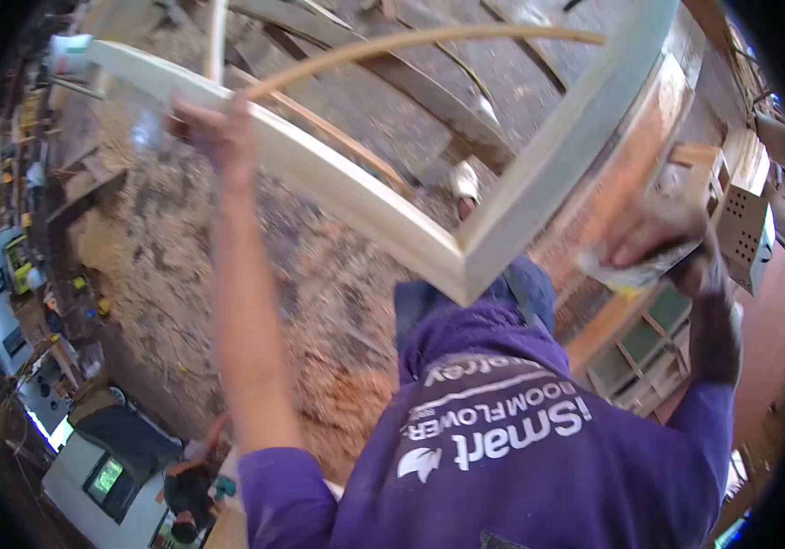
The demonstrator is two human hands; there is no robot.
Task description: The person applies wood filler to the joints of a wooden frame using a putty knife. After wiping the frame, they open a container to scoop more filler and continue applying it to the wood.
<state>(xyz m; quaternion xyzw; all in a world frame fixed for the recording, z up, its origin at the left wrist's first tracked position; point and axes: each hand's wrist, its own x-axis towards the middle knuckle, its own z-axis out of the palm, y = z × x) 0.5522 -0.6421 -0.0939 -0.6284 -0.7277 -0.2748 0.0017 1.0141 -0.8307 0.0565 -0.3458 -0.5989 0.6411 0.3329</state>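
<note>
A pale wooden frame (346,178) with two beams meeting in a corner lies in front of my chest. A thin curved strip (411,41) spans between the beams. My left hand (218,133) is closed on the edge of the left beam, near one end of the strip. To the right of the right beam, my right hand (653,240) is closed around a whitish, partly see-through thing with a yellow patch, too blurred to name.
Shavings (328,384) cover the floor. Planks (429,91) lie beyond the frame. A box with holes (742,233) and a compartmented wooden piece (644,352) stand at the right. Another person (193,494) is at the lower left. A white bucket (70,55) stands at the upper left.
</note>
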